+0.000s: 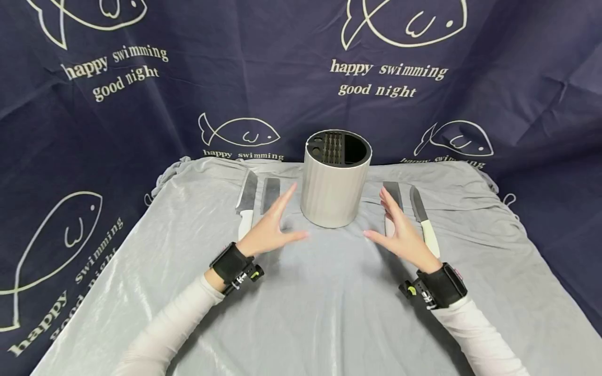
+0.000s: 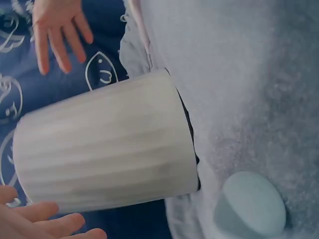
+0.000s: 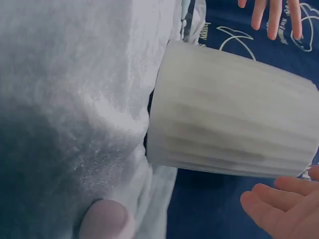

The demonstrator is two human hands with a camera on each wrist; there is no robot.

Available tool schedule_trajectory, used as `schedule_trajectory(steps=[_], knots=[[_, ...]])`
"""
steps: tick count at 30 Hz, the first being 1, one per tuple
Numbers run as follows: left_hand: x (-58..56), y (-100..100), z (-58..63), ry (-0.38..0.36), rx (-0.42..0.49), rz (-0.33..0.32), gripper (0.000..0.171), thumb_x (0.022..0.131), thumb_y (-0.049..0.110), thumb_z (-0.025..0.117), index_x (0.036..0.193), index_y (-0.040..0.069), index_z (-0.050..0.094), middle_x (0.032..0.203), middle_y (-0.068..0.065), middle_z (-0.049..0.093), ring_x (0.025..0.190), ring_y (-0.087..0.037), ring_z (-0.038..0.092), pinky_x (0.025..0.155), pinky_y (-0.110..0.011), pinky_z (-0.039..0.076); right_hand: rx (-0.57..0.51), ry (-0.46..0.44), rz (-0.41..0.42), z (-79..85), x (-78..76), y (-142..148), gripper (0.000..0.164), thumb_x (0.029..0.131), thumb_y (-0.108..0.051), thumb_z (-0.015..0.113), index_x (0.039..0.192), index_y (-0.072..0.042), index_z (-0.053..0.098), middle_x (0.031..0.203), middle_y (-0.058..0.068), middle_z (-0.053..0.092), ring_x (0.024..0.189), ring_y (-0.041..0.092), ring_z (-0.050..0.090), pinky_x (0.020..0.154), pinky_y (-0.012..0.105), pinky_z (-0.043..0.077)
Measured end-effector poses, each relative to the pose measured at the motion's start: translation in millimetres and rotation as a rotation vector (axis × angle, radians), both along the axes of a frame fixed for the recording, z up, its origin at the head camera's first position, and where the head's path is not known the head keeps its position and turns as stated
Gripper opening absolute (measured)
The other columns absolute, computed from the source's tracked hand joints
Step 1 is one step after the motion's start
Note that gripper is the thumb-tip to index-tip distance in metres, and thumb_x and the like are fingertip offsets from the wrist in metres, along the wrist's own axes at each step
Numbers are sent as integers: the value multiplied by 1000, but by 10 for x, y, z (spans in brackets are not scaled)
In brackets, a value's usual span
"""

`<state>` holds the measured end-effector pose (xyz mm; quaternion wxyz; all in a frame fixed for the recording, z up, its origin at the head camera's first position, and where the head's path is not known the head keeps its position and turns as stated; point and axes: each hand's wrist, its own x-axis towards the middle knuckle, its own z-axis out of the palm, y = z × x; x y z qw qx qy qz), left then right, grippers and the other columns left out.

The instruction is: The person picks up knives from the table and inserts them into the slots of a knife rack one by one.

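Note:
A round, whitish knife block stands upright on the cloth, its black top divided into a bristled slot section, small round holes and a larger opening. To its left my left hand hovers with fingers extended and thumb apart, holding nothing. My right hand mirrors it on the other side, likewise holding nothing. Beyond the left hand lie a white-handled kitchen knife and a broad-bladed knife, its handle hidden by the hand. Around the right hand lie a broad-bladed knife and a pointed knife with a cream handle.
Grey, wrinkled cloth covers the table. Behind it hangs a dark blue curtain printed with fish and lettering. Each wrist carries a black strapped camera mount, the left one and the right one.

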<state>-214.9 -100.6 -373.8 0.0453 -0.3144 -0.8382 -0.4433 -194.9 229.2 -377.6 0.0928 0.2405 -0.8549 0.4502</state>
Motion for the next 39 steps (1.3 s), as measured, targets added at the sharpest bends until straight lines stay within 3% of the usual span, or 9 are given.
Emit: schedule_trajectory(steps=[8, 12, 17, 24, 33, 39], knots=[[-254, -91, 86, -241, 214, -5, 99, 88, 17, 72, 157, 25, 3, 163, -8, 9, 148, -29, 16, 117, -54, 24, -192, -214, 29, 65, -218, 107, 91, 92, -5, 66, 157, -16, 3, 160, 18, 12, 146, 36, 18, 117, 55, 21], [-427, -58, 110, -302, 259, -7, 100, 88, 13, 71, 157, 27, 0, 162, -10, 8, 148, -29, 16, 118, -53, 22, -226, -276, 23, 93, -364, 141, 91, 93, -9, 65, 157, -15, 0, 161, 17, 11, 147, 33, 17, 118, 53, 21], [-646, 2, 121, -329, 264, 10, 103, 86, 11, 73, 157, 28, 1, 162, -12, 10, 147, -31, 18, 118, -54, 23, -224, -306, 9, 118, -532, 146, 93, 93, -11, 65, 157, -16, -1, 161, 17, 9, 147, 35, 17, 119, 53, 21], [-856, 105, 136, -322, 216, 15, 103, 85, 17, 75, 157, 31, 2, 161, -15, 11, 147, -34, 18, 117, -55, 24, -232, -322, 30, 158, -700, 71, 95, 92, -10, 66, 157, -17, -3, 161, 17, 9, 146, 39, 15, 118, 55, 20], [-965, 257, 172, -308, 198, -15, 106, 84, 11, 75, 157, 21, 0, 162, -14, 10, 146, -36, 18, 115, -58, 25, -239, -328, 24, 156, -841, -80, 100, 89, -11, 71, 157, -17, -2, 161, 16, 10, 147, 34, 18, 117, 56, 23], [-1009, 287, 113, -301, 207, -24, 108, 82, 10, 76, 157, 22, 0, 161, -12, 13, 146, -35, 19, 114, -58, 27, -273, -351, 51, 270, -813, -193, 101, 88, -8, 70, 157, -11, -3, 161, 18, 11, 146, 36, 17, 117, 57, 21]])
